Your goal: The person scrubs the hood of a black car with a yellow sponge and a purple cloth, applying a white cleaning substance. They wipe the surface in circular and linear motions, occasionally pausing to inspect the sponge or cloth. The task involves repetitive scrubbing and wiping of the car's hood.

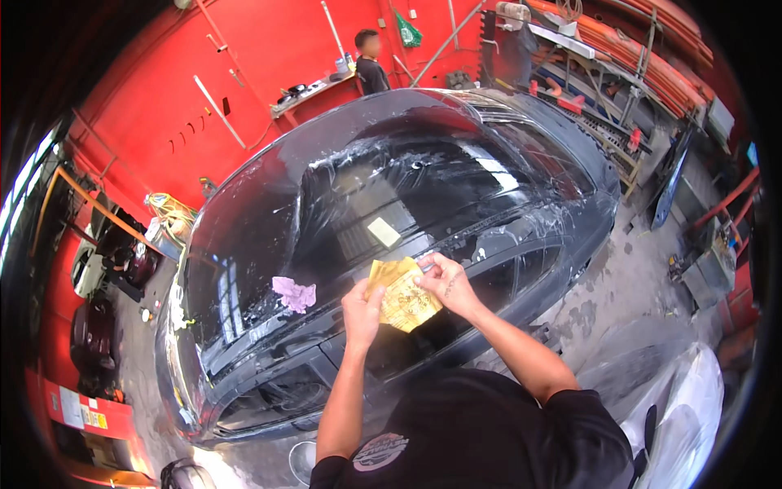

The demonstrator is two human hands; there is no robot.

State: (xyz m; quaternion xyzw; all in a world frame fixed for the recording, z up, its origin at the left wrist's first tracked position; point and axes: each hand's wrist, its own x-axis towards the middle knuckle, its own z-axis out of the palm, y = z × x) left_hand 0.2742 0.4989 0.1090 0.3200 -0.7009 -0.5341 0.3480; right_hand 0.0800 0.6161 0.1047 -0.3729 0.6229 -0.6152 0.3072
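Between my two hands, above the near edge of the car's roof, is a yellow sheet of sandpaper (402,303) with dark printing on its face. My left hand (362,313) pinches its left edge. The fingers of my right hand (447,285) grip its upper right edge. Beyond the sheet, a pale rectangular block (384,232) lies on the dark, glossy car (252,220), which is streaked with whitish residue. A crumpled purple piece (293,295), of cloth or paper, rests on the roof to the left of my left hand.
A person (371,72) in dark clothes is beyond the car, beside a wall shelf (314,94) holding small items. Racks of orange-red parts (643,69) stand at the far right. Translucent plastic sheeting (680,407) is near my right side. Coiled hoses (169,213) lie at left.
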